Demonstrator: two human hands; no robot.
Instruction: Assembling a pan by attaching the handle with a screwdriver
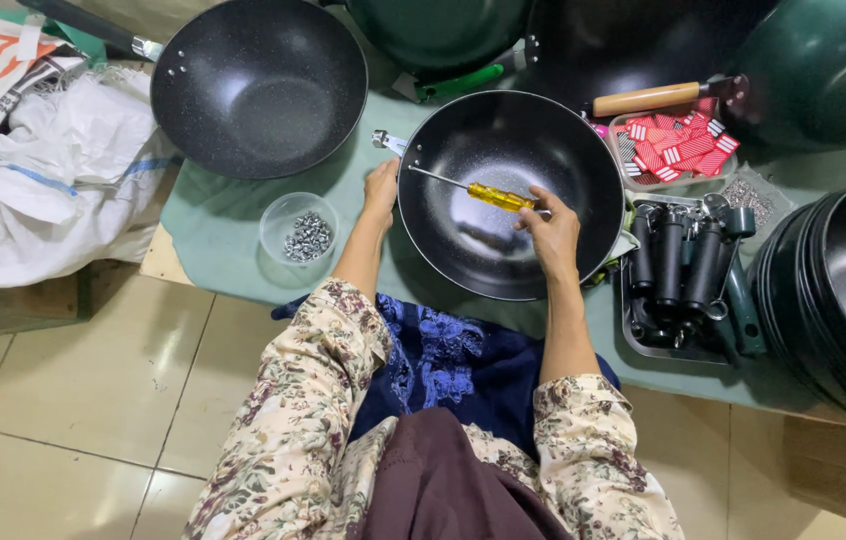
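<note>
A black wok (503, 255) lies on the green-covered table in front of me. My right hand (550, 228) grips a screwdriver (478, 191) with a yellow handle; its metal shaft reaches left across the wok to the rim, where a metal bracket (384, 141) sticks out. My left hand (380, 187) rests on the outside of the wok's left rim, just below that bracket, steadying the pan.
A clear plastic cup of small screws (304, 234) stands left of the wok. Another black wok with a handle (261, 85) lies behind it. A tray of black handles (681, 268), a box of red tags (675, 147), stacked woks (838, 290) and white sacks (48, 180) surround me.
</note>
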